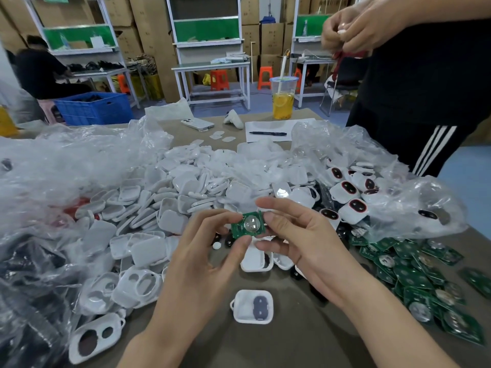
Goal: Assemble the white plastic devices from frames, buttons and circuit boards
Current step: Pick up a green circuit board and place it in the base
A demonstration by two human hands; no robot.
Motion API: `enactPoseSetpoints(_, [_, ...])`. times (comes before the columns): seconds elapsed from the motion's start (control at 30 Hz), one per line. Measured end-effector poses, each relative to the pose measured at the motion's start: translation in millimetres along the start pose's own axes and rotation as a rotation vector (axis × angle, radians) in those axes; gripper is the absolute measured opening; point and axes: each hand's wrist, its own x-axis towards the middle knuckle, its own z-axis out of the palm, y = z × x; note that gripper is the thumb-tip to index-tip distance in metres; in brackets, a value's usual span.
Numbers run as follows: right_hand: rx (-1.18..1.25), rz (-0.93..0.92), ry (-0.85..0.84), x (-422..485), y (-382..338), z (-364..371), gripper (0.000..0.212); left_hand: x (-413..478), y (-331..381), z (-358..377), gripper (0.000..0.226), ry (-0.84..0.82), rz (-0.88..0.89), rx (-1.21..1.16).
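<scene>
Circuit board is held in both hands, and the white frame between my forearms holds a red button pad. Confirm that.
Wrong on colour: the head view shows a grey button pad in that white frame. The left hand and right hand do hold the circuit board.

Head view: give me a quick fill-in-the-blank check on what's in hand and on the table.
The left hand and right hand together hold a green ____.
The white frame nearest the person holds a ____ button pad.
The black pen lies on a sheet of ____.
Missing: circuit board; grey; paper.
</scene>
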Motion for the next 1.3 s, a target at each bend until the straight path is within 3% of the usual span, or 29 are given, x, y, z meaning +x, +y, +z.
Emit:
enactPoseSetpoints(0.47, [0.009,0.004,-0.022,0.1,-1.8,1.7,0.026,0.2,6.3,-0.8,0.022,0.003,0.013,0.008])
enactPoseSetpoints(0.63, [-0.023,-0.028,-0.046,-0.5,2.1,6.1,0.032,-1.0,10.0,-0.9,0.026,0.009,-0.068,0.003])
enactPoseSetpoints(0.8, [0.088,-0.049,-0.008,0.3,0.3,7.1,0.032,-2.7,14.2,1.2,0.021,-0.174,0.172,0.156])
enactPoseSetpoints(1.03, [-0.066,-0.102,-0.018,-1.8,3.0,10.3,0.028,0.8,20.2,-0.8,0.009,-0.003,-0.168,-0.165])
enactPoseSetpoints(1.17, [-0.186,-0.150,0.000,-3.8,-1.1,8.8,0.025,0.6,22.1,3.3,0.018,-0.043,-0.288,-0.326])
enactPoseSetpoints(1.3, [-0.212,-0.151,-0.010,-4.5,-4.2,8.8,0.032,3.6,23.0,3.8,0.011,-0.035,-0.347,-0.397])
